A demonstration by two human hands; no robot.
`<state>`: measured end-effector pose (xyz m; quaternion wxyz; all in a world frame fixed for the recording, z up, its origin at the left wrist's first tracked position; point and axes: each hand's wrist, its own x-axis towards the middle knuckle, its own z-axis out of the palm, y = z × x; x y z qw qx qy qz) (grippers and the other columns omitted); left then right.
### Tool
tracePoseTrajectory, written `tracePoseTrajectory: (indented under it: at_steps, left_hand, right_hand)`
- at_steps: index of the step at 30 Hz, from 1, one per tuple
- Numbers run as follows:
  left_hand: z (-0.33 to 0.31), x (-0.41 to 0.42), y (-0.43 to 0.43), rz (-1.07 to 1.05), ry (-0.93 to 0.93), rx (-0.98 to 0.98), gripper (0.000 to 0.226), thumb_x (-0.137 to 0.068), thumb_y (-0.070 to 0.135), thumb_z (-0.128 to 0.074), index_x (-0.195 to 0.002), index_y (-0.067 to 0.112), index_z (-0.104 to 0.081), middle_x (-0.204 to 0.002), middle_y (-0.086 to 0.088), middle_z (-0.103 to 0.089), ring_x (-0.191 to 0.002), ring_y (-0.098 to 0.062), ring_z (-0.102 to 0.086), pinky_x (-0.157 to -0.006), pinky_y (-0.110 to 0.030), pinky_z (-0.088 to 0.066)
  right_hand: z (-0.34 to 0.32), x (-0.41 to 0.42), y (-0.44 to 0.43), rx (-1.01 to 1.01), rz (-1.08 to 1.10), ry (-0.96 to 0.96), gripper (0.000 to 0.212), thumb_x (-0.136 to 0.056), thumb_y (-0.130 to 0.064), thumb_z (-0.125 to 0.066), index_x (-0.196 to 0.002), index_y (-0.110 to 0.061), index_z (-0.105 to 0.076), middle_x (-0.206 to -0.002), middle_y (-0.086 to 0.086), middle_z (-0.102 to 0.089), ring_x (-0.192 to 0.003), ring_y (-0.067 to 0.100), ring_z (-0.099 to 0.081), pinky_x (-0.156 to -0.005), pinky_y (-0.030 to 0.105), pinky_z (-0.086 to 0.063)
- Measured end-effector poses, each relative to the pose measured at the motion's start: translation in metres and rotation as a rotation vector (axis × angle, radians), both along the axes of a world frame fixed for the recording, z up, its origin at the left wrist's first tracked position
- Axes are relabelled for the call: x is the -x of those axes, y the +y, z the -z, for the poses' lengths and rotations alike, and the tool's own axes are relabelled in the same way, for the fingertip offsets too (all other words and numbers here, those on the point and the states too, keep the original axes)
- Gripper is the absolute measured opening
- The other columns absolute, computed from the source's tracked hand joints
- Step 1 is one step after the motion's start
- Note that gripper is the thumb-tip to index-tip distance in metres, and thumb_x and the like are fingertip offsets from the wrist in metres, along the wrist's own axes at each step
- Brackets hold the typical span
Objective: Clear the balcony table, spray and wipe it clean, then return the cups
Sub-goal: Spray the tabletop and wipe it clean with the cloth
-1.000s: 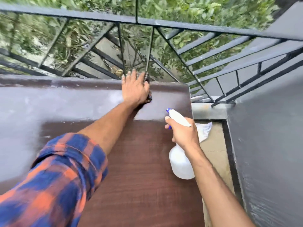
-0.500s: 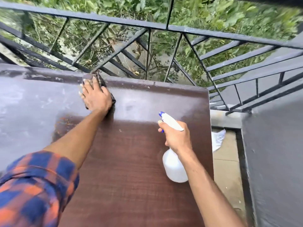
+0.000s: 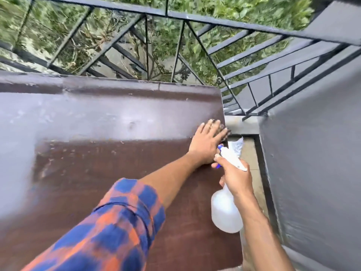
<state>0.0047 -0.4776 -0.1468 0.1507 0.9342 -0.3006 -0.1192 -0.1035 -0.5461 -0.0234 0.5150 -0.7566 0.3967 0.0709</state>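
Left hand (image 3: 207,142) lies spread flat, pressing a dark cloth (image 3: 224,130) at the worktop (image 3: 117,118) edge. Right hand (image 3: 235,177) grips a spray bottle (image 3: 225,214).

The dark brown wood-grain table top (image 3: 109,192) looks like smooth laminate: its far half carries a pale, glossy sheen, the near half reads flatter and matt, with small light specks scattered across it. At the table's far right corner a dark, coarse-looking cloth (image 3: 222,128) shows a rough, nubbly texture. Just off the table's right edge, the translucent white plastic spray bottle (image 3: 225,214) is smooth, with a blue plastic nozzle tip. Beyond the table's far edge, the black painted metal railing (image 3: 234,26) has a dull satin finish. The blue-and-orange checked sleeve (image 3: 117,222) is soft woven cloth.
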Motion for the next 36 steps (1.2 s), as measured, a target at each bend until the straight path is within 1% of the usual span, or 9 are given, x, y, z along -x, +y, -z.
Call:
tracePoseTrajectory:
  at_steps: [3, 5, 8, 15, 18, 22, 25, 30, 36]
  left_hand:
    - [-0.001, 0.005, 0.026, 0.024, -0.028, 0.040, 0.062, -0.096, 0.049, -0.043, -0.155, 0.029, -0.035, -0.164, -0.010, -0.026, -0.151, -0.032, -0.020, -0.122, -0.048, -0.011]
    - [-0.003, 0.004, 0.063, -0.078, -0.035, 0.089, 0.062, -0.093, 0.050, -0.040, -0.151, 0.027, -0.043, -0.159, -0.010, -0.036, -0.147, -0.034, -0.030, -0.120, -0.051, -0.019]
    - [-0.001, -0.001, 0.149, -0.342, -0.043, 0.116, 0.059, -0.093, 0.048, -0.040, -0.148, 0.027, -0.047, -0.154, -0.013, -0.043, -0.143, -0.037, -0.038, -0.117, -0.052, -0.027]
    - [-0.001, 0.058, 0.358, -1.102, -0.067, -0.023, 0.064, -0.095, 0.048, -0.037, -0.154, 0.024, -0.035, -0.160, -0.019, -0.030, -0.147, -0.040, -0.026, -0.121, -0.054, -0.017]
    - [0.005, 0.097, 0.361, -1.286, -0.092, -0.041, 0.063, -0.097, 0.044, -0.040, -0.155, 0.021, -0.033, -0.162, -0.021, -0.026, -0.149, -0.040, -0.021, -0.121, -0.055, -0.013]
    - [0.004, 0.101, 0.293, -1.431, -0.100, 0.041, 0.065, -0.094, 0.042, -0.040, -0.153, 0.014, -0.037, -0.160, -0.024, -0.026, -0.148, -0.043, -0.021, -0.121, -0.056, -0.013]
    - [0.003, 0.090, 0.216, -1.272, -0.102, 0.034, 0.064, -0.094, 0.043, -0.039, -0.152, 0.015, -0.040, -0.159, -0.025, -0.028, -0.146, -0.045, -0.025, -0.119, -0.057, -0.017]
    - [0.001, 0.070, 0.075, -0.763, -0.086, 0.041, 0.061, -0.091, 0.046, -0.045, -0.151, 0.031, -0.042, -0.160, -0.019, -0.031, -0.145, -0.043, -0.028, -0.118, -0.056, -0.019]
    - [0.002, 0.108, -0.026, 0.026, -0.069, -0.010, 0.057, -0.095, 0.048, -0.038, -0.152, 0.038, -0.038, -0.165, -0.009, -0.022, -0.152, -0.036, -0.018, -0.121, -0.056, -0.012]
  right_hand:
    - [0.001, 0.013, 0.003, -0.016, 0.008, 0.011, 0.010, -0.092, -0.023, -0.075, -0.090, -0.014, -0.080, -0.082, 0.009, -0.079, -0.038, 0.019, -0.041, -0.046, 0.026, -0.040]
    - [0.002, 0.016, 0.011, -0.022, -0.023, 0.019, 0.016, -0.093, -0.024, -0.075, -0.084, -0.011, -0.079, -0.083, 0.007, -0.080, -0.036, 0.019, -0.041, -0.050, 0.028, -0.040]
    - [0.003, 0.014, 0.030, -0.066, -0.080, 0.010, 0.017, -0.093, -0.026, -0.075, -0.083, -0.013, -0.079, -0.082, 0.008, -0.080, -0.036, 0.019, -0.042, -0.055, 0.031, -0.041]
    - [-0.006, 0.017, 0.089, -0.169, -0.302, 0.001, 0.017, -0.090, -0.029, -0.075, -0.083, -0.014, -0.079, -0.083, 0.004, -0.079, -0.042, 0.019, -0.046, -0.050, 0.027, -0.043]
    - [-0.012, 0.028, 0.096, -0.196, -0.357, 0.002, 0.013, -0.090, -0.029, -0.074, -0.086, -0.019, -0.079, -0.083, 0.003, -0.079, -0.046, 0.018, -0.047, -0.045, 0.022, -0.043]
    - [-0.013, 0.050, 0.080, -0.159, -0.375, 0.010, 0.018, -0.091, -0.031, -0.074, -0.082, -0.016, -0.078, -0.085, 0.004, -0.079, -0.041, 0.018, -0.049, -0.051, 0.026, -0.046]
    - [-0.007, 0.068, 0.053, -0.115, -0.319, 0.023, 0.022, -0.090, -0.033, -0.076, -0.081, -0.013, -0.078, -0.084, 0.005, -0.078, -0.039, 0.019, -0.048, -0.056, 0.032, -0.046]
    - [0.003, 0.105, 0.001, -0.073, -0.168, 0.020, 0.018, -0.091, -0.026, -0.077, -0.077, -0.016, -0.077, -0.083, 0.008, -0.078, -0.041, 0.018, -0.045, -0.046, 0.027, -0.042]
    - [0.021, 0.159, -0.046, -0.020, 0.040, 0.040, 0.020, -0.091, -0.025, -0.078, -0.074, -0.014, -0.076, -0.077, 0.012, -0.077, -0.040, 0.024, -0.044, -0.056, 0.034, -0.042]
